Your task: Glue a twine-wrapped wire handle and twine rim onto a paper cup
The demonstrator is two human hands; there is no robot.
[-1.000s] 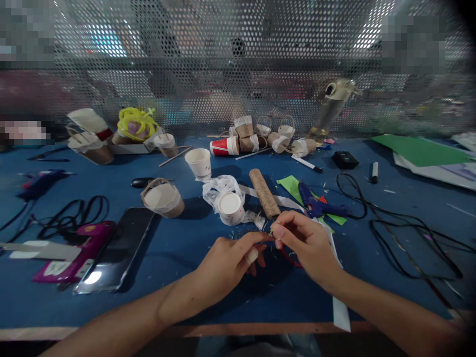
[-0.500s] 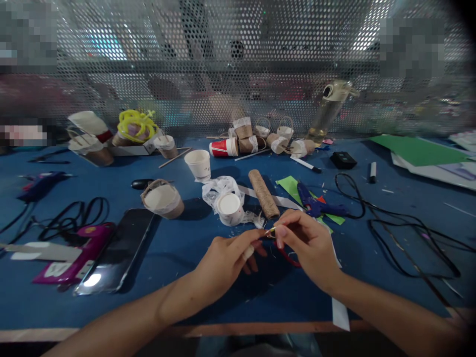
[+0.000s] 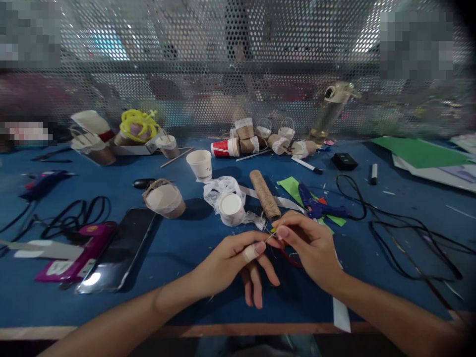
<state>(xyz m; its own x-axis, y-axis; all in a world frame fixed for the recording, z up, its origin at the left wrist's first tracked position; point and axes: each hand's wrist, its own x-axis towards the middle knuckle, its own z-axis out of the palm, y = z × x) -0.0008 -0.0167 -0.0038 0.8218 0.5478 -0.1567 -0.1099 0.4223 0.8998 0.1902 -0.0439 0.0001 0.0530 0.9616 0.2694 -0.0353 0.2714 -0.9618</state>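
Observation:
My left hand (image 3: 238,260) pinches one end of a thin light strand (image 3: 270,235) between thumb and forefinger, the other fingers hanging loose. A pale bandage wraps its thumb. The strand looks like twine, though it is too fine to be sure. My right hand (image 3: 307,243) is closed in a pinch at the strand's other end, where a small yellow bit shows. Partly hidden beside the right fingers lies a red loop (image 3: 290,258), like a scissors handle. Just beyond the hands are a roll of brown twine (image 3: 265,194) and a small white cup (image 3: 231,209) amid white lace ribbon (image 3: 219,187).
A twine-handled cup (image 3: 164,199), a phone (image 3: 119,250) and a purple glue gun (image 3: 80,253) lie left. Right are a blue glue gun (image 3: 322,206) and black cable (image 3: 405,267). Small twine baskets (image 3: 248,144) and a bottle (image 3: 329,114) line the perforated screen (image 3: 208,64).
My left hand has turned, bringing its bandaged thumb on top and its lower fingers further out. The strand between the hands shows more clearly. My right hand has barely moved.

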